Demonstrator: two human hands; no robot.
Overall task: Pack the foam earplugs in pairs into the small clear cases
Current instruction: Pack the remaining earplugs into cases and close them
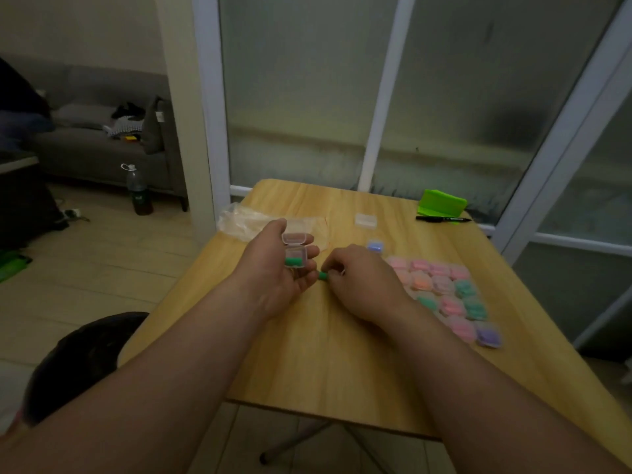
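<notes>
Over a wooden table (307, 354), beside rows of filled cases (444, 292), a person's left hand (273, 282) is cradling an open clear case (295, 256) in curled fingers, with one green earplug (293, 261) lying inside. The right hand (362, 285) is pinching the second green earplug (323, 276) just beside it. This one is probably best slid in lengthwise, alongside the first.

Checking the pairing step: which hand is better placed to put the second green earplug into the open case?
Right. The right hand pinches the green earplug beside the open case, which the left hand holds.
</notes>
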